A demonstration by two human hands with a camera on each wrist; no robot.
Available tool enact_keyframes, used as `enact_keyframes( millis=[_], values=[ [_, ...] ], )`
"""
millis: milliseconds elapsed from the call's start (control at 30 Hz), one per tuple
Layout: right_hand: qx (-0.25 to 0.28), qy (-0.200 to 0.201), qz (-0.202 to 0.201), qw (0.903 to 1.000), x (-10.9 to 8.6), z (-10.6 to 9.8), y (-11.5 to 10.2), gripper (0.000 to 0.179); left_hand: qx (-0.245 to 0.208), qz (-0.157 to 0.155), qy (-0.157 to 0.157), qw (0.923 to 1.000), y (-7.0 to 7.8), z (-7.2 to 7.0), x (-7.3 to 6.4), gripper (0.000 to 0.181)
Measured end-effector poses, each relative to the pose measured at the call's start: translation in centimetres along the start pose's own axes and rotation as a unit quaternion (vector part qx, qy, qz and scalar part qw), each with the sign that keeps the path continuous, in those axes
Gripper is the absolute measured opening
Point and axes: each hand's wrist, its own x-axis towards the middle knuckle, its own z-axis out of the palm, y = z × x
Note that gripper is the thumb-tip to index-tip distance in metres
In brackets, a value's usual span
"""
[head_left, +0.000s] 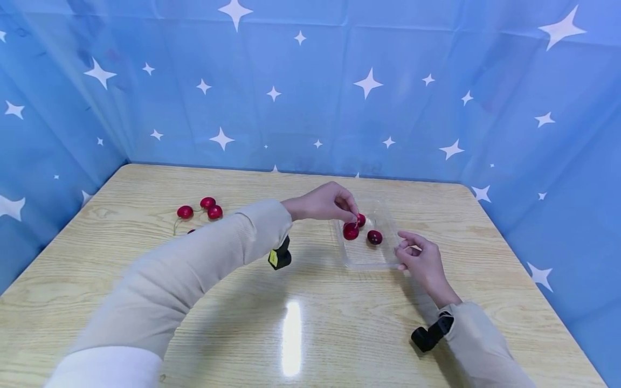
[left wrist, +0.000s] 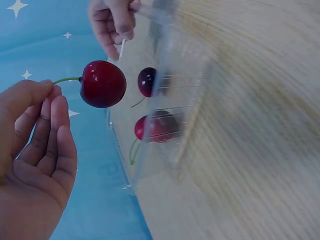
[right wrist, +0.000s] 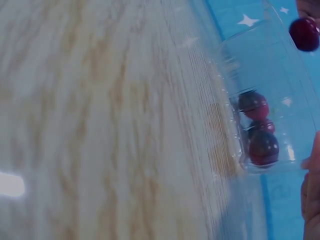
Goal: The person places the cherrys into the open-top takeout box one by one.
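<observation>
A red cherry hangs by its green stem, which my left hand pinches between thumb and forefinger. It is over a clear plastic box, apart from the cherries inside. In the box lie a dark cherry and a red cherry, the latter partly hidden in the head view. The right wrist view shows cherries through the box wall, some perhaps reflections. At the box's right edge, my right hand holds the rim with thumb and fingers.
On the left of the wooden table lie several loose cherries, one mostly hidden by the left sleeve. A blue curtain with white stars stands behind the table and along its sides.
</observation>
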Motion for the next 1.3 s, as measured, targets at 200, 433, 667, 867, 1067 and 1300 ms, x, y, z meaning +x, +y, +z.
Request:
enact_keyframes(
  millis=[200, 433, 667, 867, 1067, 1300],
  values=[
    [0.008, -0.001, -0.003, 1.0000, 0.3, 0.1, 0.0, 0.039, -0.002, -0.010, 0.016, 0.9998, 0.0, 0.3, 1.3, 0.007],
    [0.008, -0.003, -0.006, 0.9999, 0.5, 0.2, 0.0, 0.039, 0.005, -0.034, 0.031, 0.9989, -1.3, 0.5, 2.6, 0.008],
    [0.011, 0.000, -0.006, 0.9999, 0.5, 0.2, 0.0, 0.039, 0.002, -0.036, 0.042, 0.9984, -1.9, 0.7, 4.1, 0.009],
    [0.013, 0.001, -0.007, 0.9999, 0.6, 0.1, 0.0, 0.039, 0.002, -0.042, 0.055, 0.9976, -2.3, 0.7, 4.9, 0.010],
    [0.007, 0.000, -0.003, 1.0000, 0.5, 0.1, 0.0, 0.039, 0.001, -0.056, 0.080, 0.9952, -2.8, 1.1, 5.4, 0.008],
    [0.013, 0.001, 0.003, 0.9999, 0.3, 0.1, 0.1, 0.039, -0.002, -0.063, 0.108, 0.9922, -3.6, 1.9, 5.9, 0.007]
  ],
)
